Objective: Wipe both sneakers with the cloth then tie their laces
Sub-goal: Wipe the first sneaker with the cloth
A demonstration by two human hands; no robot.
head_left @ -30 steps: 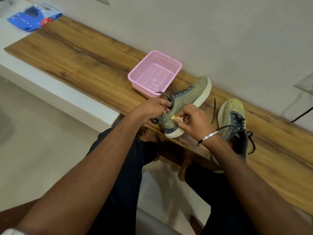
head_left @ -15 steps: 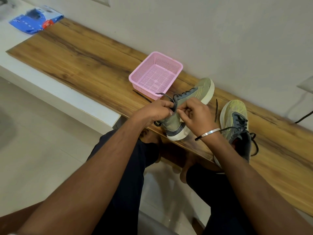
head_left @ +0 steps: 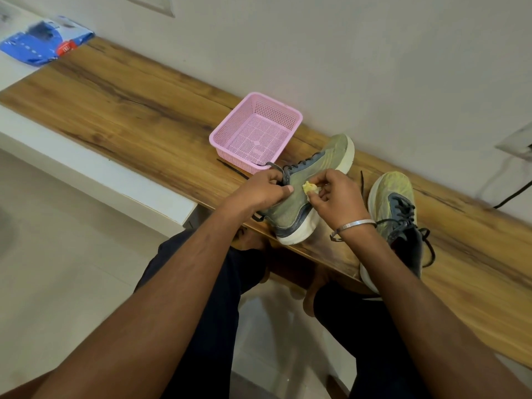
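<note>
A green sneaker (head_left: 322,168) with a white sole stands on the wooden bench (head_left: 138,116), its toe towards the wall. My left hand (head_left: 259,191) grips it at the collar, fingers curled round the top among the dark laces. My right hand (head_left: 336,197) pinches a small wad of yellow cloth (head_left: 310,188) against the sneaker's side near the heel. The second green sneaker (head_left: 394,203) lies to the right with loose dark laces, partly hidden behind my right forearm.
A pink mesh basket (head_left: 256,131) sits just behind the first sneaker, near the wall. A blue packet (head_left: 43,41) lies at the bench's far left end. A dark cable (head_left: 515,194) hangs at the right wall. My knees are under the bench edge.
The yellow cloth, hidden in my right hand half a second ago, shows again at the sneaker's side. My right hand has shifted slightly back towards the heel. The left hand stays on the collar.
</note>
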